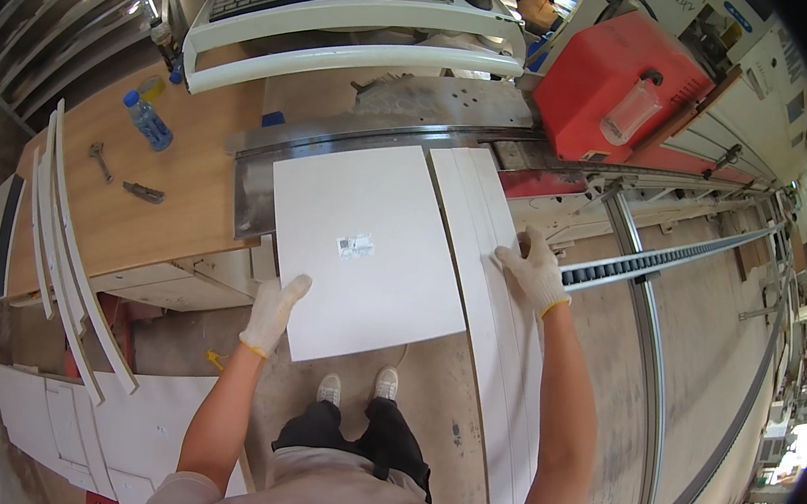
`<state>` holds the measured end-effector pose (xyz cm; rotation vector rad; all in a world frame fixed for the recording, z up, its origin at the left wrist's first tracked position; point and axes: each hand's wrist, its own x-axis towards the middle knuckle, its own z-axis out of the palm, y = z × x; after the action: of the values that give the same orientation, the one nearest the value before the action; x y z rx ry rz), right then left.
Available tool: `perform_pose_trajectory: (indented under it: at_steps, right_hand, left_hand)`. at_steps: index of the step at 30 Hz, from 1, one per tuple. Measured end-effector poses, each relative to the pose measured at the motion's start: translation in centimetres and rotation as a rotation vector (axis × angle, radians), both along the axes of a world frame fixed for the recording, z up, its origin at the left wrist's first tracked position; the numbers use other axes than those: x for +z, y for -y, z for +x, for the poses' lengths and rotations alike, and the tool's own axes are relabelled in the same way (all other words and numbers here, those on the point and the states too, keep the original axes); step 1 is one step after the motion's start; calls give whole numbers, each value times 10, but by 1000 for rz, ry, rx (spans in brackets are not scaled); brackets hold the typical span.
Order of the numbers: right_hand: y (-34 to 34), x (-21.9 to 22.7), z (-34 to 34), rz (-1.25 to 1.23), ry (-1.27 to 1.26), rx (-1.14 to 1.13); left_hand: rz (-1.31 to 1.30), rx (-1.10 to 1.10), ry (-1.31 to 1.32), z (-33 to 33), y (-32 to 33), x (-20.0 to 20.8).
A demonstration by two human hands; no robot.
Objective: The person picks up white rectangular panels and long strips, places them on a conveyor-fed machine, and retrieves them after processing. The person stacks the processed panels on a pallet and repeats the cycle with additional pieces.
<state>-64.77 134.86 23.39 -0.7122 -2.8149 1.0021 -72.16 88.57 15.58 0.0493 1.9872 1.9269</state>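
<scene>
A white rectangular panel (373,299) with a small printed label lies in front of me, its far end on the metal machine bed (335,155). My left hand (273,317), in a pale knit glove, grips the panel's near left edge, thumb on top. To the right, across a narrow gap, a long white board (480,282) runs from the machine bed back toward my body. Lengthwise lines on it may be edges of separate strips; I cannot tell. My gloved right hand (534,270) is closed on this board's right edge, with some fingers hidden underneath.
A red machine housing (610,91) stands far right, near a roller rail (670,260). On the wooden table (198,202) are a bottle (148,120), a wrench (100,160) and a utility knife (144,192). Curved-looking white strips (71,252) lean left, above white panels (152,413).
</scene>
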Motion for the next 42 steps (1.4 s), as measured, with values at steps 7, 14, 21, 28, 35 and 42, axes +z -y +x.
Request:
perform_pose_trajectory:
  at_steps: [7, 14, 21, 28, 35, 42]
  right_hand:
    - [-15, -9, -27, -744, 163, -2]
    - [-29, 2, -24, -845, 281, 3]
    - [-24, -5, -16, -846, 203, 49]
    - [-30, 8, -23, -647, 360, 19]
    - [-63, 19, -40, -330, 716, 282]
    - [-43, 0, -37, -880, 286, 43]
  left_hand:
    - [-181, 60, 87, 45, -3, 21]
    - [-214, 38, 154, 19, -1, 41]
    - [-210, 87, 161, 3, -24, 37]
    - [-350, -100, 243, -9, -10, 44]
    - [-293, -29, 386, -2, -18, 60]
    - [-183, 101, 361, 0, -47, 56]
